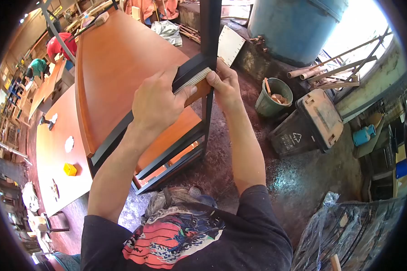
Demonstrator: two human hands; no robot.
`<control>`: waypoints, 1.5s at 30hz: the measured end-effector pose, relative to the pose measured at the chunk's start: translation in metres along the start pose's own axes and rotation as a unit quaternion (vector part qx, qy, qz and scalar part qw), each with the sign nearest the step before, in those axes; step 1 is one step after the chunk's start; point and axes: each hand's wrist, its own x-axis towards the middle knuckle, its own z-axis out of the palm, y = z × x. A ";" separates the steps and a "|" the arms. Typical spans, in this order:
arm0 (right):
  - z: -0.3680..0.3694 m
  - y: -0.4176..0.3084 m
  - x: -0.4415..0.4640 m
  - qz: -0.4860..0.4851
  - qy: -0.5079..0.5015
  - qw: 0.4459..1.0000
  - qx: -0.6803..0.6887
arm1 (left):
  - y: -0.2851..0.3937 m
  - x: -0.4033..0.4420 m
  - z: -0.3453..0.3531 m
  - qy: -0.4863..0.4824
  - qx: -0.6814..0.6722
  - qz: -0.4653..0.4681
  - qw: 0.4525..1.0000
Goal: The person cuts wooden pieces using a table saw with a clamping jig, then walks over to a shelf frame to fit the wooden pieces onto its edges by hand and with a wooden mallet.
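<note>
A brown flat piece with a pale, striped edge [198,93] lies against the black rail [191,70] of a furniture frame; I cannot tell its exact kind. My left hand [156,101] is closed over the rail and the piece's left end, thumb along the pale edge. At the right end, beside the black upright post [210,31], my right hand [224,83] pinches it between thumb and fingers. Some fingers of both hands are hidden behind the rail. A large orange-brown wooden panel [122,49] spans the frame to the left.
Lower black rails [172,156] reach toward my body. On the left, a pale worktable [61,156] bears a yellow box [69,169]. A bucket [274,101], a lidded bin [303,124] and a blue barrel [294,31] stand right. Two people [40,67] bend over boards far left.
</note>
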 end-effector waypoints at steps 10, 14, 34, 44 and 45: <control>0.012 -0.008 -0.017 -0.025 0.059 0.998 0.011 | -0.013 0.013 -0.014 -0.133 -0.053 -0.012 0.990; 0.011 0.016 -0.039 -0.023 0.117 0.993 -0.004 | -0.031 0.035 -0.013 -0.242 -0.140 0.013 0.960; 0.068 -0.038 0.028 -0.536 0.410 0.734 0.071 | -0.026 0.043 -0.018 -0.265 -0.066 0.019 0.962; 0.083 -0.061 -0.019 -0.570 0.241 0.738 0.271 | -0.025 0.044 -0.020 -0.265 -0.050 0.010 0.963; 0.085 -0.076 -0.030 -0.618 0.247 0.671 0.326 | -0.027 0.045 -0.018 -0.265 -0.056 0.009 0.963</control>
